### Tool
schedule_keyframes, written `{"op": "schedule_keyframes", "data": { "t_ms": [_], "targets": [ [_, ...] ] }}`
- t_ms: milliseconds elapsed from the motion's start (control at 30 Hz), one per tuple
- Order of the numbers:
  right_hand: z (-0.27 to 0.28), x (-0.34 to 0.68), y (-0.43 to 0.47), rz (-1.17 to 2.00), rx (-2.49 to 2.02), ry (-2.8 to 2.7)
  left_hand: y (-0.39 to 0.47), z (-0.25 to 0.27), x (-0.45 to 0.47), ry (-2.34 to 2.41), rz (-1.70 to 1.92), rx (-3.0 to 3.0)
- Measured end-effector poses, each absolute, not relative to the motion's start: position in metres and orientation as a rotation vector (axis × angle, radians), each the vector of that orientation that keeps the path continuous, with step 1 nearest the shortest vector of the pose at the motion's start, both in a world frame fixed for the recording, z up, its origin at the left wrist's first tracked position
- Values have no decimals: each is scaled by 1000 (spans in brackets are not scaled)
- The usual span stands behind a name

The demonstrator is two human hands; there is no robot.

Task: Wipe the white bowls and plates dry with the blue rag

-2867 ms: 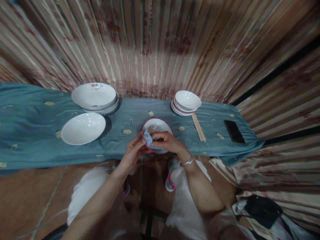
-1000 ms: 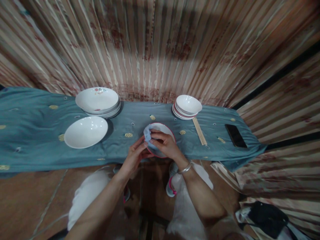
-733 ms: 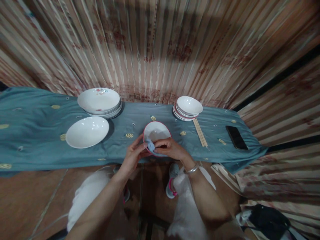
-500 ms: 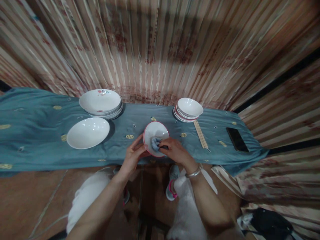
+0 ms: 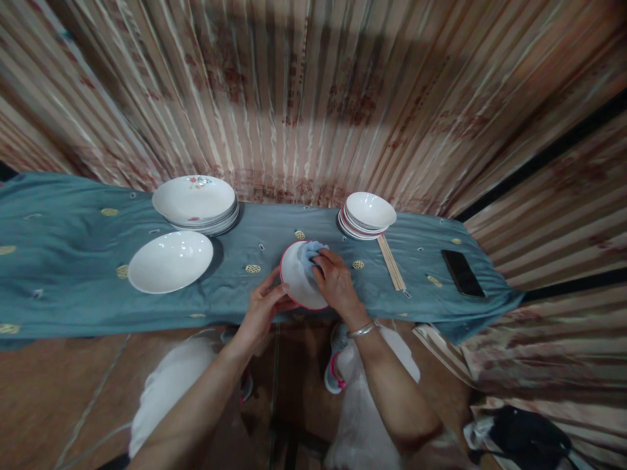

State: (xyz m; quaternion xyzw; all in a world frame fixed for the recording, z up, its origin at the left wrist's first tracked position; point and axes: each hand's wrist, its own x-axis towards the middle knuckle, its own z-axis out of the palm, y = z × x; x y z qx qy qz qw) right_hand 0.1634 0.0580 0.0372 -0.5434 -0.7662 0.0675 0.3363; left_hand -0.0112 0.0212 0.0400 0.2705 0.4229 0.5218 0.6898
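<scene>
A white bowl with a red rim is tilted toward me over the front part of the cloth-covered table. My left hand grips its left side, thumb on the rim and fingers behind and below. My right hand pinches a crumpled light-blue cloth and presses it against the inside of the bowl near the far rim. Part of the bowl's right side is hidden behind this hand. A silver bangle sits on my right wrist.
A stack of white plates stands back left, with a large white bowl in front. Stacked small bowls, chopsticks and a black phone are to the right. A pleated curtain hangs behind the blue tablecloth.
My right hand has moved the cloth from the near inside of the bowl up to its far rim. The left hand keeps its hold on the bowl in nearly the same place.
</scene>
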Motion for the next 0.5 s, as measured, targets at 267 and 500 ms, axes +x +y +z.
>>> {"op": "schedule_keyframes", "data": {
  "t_ms": [267, 500],
  "targets": [
    [39, 155, 57, 545, -1278, -1951, 20, 42, -10, 900, 1113, 577],
    [47, 151, 52, 1039, -973, -1905, 19, 45, -12, 886, 1119, 576]
  ]
}}
